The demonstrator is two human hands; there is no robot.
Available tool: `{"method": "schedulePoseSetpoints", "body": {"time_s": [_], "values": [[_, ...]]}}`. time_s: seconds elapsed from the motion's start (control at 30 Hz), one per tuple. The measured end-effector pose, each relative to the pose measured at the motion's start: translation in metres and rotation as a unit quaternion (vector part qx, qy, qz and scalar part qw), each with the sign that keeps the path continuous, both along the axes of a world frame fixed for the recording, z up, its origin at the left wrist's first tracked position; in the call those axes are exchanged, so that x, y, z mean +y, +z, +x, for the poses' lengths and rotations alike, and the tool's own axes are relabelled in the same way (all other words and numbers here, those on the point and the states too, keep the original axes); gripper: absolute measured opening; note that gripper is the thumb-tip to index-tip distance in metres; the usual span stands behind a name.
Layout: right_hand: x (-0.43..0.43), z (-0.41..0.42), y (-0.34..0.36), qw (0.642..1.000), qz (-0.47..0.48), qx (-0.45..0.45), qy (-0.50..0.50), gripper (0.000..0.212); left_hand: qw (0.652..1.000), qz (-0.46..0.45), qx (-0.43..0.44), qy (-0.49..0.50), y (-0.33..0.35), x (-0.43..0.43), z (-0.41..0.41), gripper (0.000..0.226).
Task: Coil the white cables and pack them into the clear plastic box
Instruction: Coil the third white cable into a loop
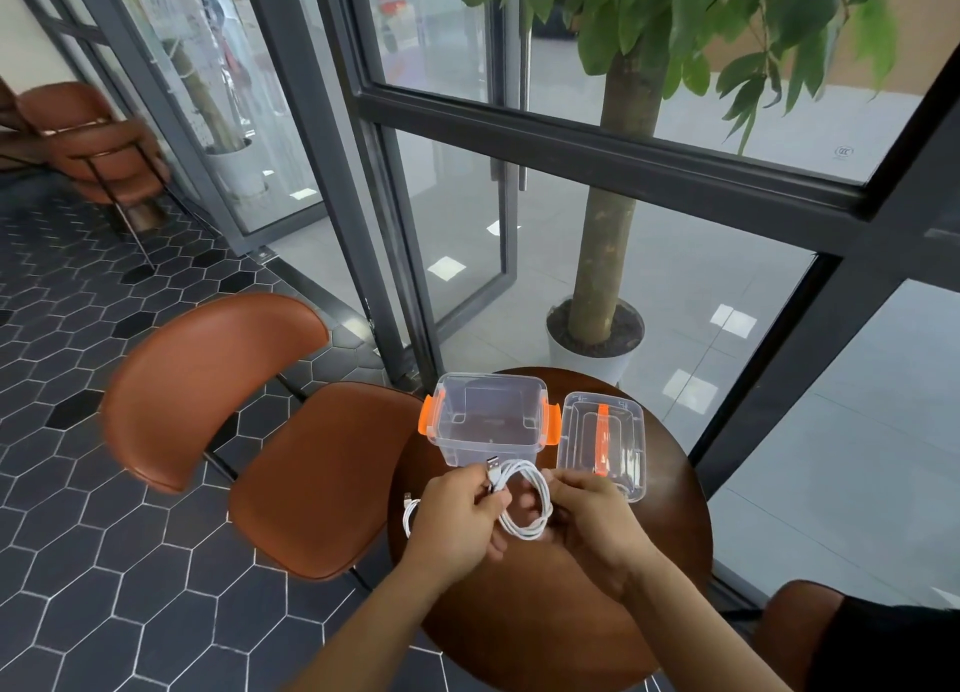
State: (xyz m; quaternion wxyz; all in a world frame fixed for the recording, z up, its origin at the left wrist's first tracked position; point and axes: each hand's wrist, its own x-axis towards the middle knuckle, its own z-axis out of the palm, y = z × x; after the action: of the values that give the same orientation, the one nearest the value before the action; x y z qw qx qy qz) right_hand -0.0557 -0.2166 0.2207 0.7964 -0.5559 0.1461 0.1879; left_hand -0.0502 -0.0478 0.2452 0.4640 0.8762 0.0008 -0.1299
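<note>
White cable coil [521, 529] held by left hand [457, 520], right hand [597, 525] near clear box [488, 447]; window stamp [844, 151] illegible

Second white cable [409, 516] mostly behind the left hand [457, 517]

The box [488, 421] is clear, shiny plastic (orange clips). The cable [524, 499] looks white and smooth. The table [649, 561] is dark, smooth wood. The near chair [291, 447] looks like smooth brown leather.

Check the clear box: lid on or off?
Off. The clear box stands open, empty; its lid lies flat beside it.
</note>
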Motion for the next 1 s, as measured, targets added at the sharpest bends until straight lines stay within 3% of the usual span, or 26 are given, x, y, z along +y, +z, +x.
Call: {"method": "schedulePoseSetpoints", "body": {"time_s": [0.23, 0.33, 0.47, 0.53, 0.6, 0.67, 0.83, 1.0], "values": [[0.000, -0.009, 0.005, 0.998, 0.013, -0.030, 0.053, 0.052, 0.998, 0.057, 0.015, 0.010, 0.006, -0.001, 0.005, 0.019], [-0.004, -0.009, 0.005, 0.995, 0.010, -0.065, 0.072, 0.032, 0.998, 0.057, 0.026, 0.003, 0.007, -0.005, 0.006, 0.018], [-0.001, -0.013, 0.006, 0.982, 0.186, 0.005, 0.016, 0.015, 0.995, 0.076, 0.062, -0.036, 0.013, -0.012, 0.008, 0.016], [0.005, -0.016, 0.008, 0.961, 0.276, 0.028, -0.010, 0.018, 0.993, 0.082, 0.076, -0.047, 0.014, -0.016, 0.009, 0.017], [0.013, -0.020, 0.005, 0.952, 0.300, 0.042, -0.042, 0.023, 0.989, 0.116, 0.073, -0.054, 0.011, -0.018, 0.010, 0.016], [0.014, -0.023, -0.003, 0.957, 0.281, 0.043, -0.051, 0.023, 0.985, 0.141, 0.075, -0.060, 0.008, -0.017, 0.010, 0.015], [-0.001, -0.016, -0.011, 0.986, 0.166, 0.001, -0.033, 0.015, 0.993, 0.071, 0.075, -0.058, 0.000, -0.014, 0.007, 0.012], [-0.009, -0.015, -0.017, 0.996, 0.086, -0.033, -0.001, 0.027, 0.994, 0.028, 0.082, -0.065, -0.003, -0.012, 0.006, 0.010]]}}
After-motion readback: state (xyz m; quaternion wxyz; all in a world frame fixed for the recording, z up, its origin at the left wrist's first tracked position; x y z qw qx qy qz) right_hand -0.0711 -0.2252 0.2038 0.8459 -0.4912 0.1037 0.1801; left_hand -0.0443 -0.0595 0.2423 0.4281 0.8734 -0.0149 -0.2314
